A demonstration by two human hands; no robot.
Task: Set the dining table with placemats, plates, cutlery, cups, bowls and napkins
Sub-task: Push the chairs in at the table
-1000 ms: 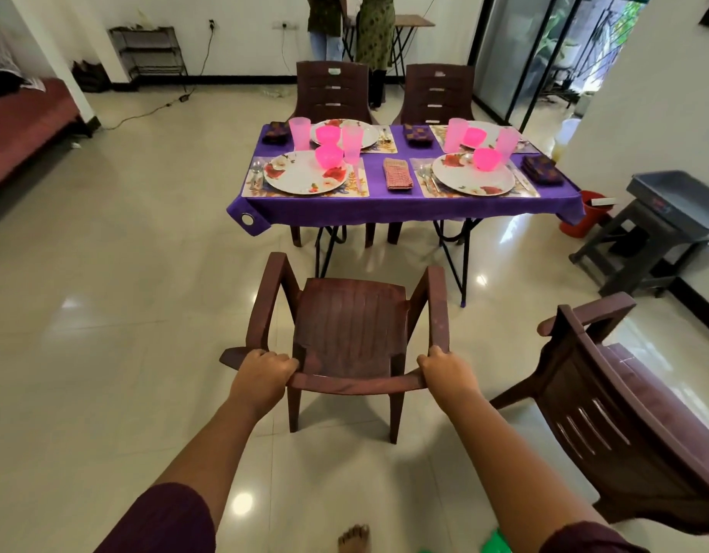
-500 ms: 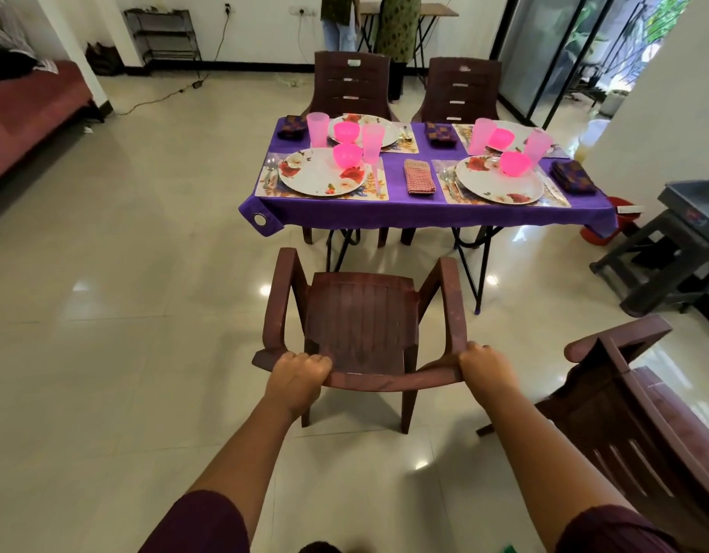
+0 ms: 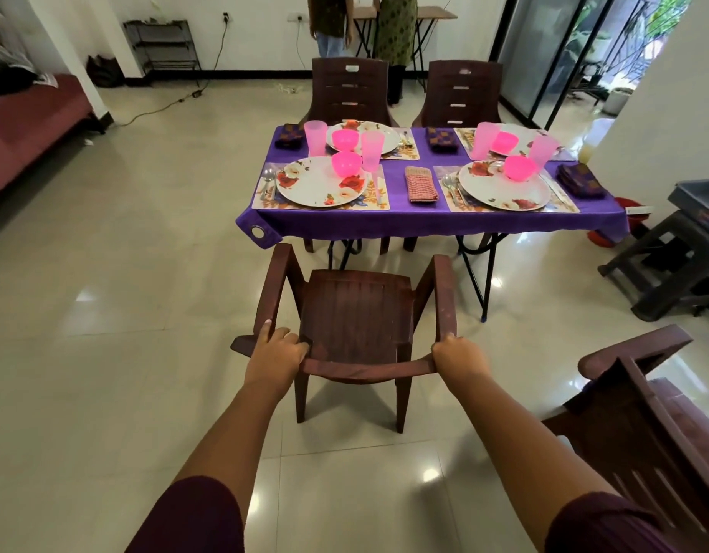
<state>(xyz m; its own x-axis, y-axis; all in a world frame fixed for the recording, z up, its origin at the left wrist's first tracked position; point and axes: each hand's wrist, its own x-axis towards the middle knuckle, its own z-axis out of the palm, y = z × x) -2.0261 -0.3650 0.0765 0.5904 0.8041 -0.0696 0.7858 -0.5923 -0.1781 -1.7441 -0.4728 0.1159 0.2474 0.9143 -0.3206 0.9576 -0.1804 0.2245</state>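
Since the earlier frame, the dark brown plastic armchair (image 3: 354, 325) has come closer to the purple-clothed dining table (image 3: 424, 223); its front edge now sits just short of the table's near side, in line with the near-left place setting.

Your left hand (image 3: 276, 355) grips the left end of the armchair's top back rail, fingers curled over the rail. Your right hand (image 3: 458, 359) grips the right end of the same rail, fingers wrapped round it. Both hands are clamped on the armchair.

On the table, four settings are laid. The near-left white floral plate (image 3: 319, 189) lies on a floral placemat (image 3: 378, 197), with a pink plastic bowl (image 3: 346, 163) on its far rim and a translucent pink tumbler (image 3: 372, 150) just beside that bowl. A spoon (image 3: 267, 179) lies left of the plate. A red checked folded napkin (image 3: 421, 184) lies at the table's near centre. The near-right white floral plate (image 3: 504, 191) carries a second pink plastic bowl (image 3: 520, 168).

Two matching brown chairs (image 3: 348, 91) stand at the table's far side. A further brown chair (image 3: 644, 413) stands near the table's right corner, on your side.
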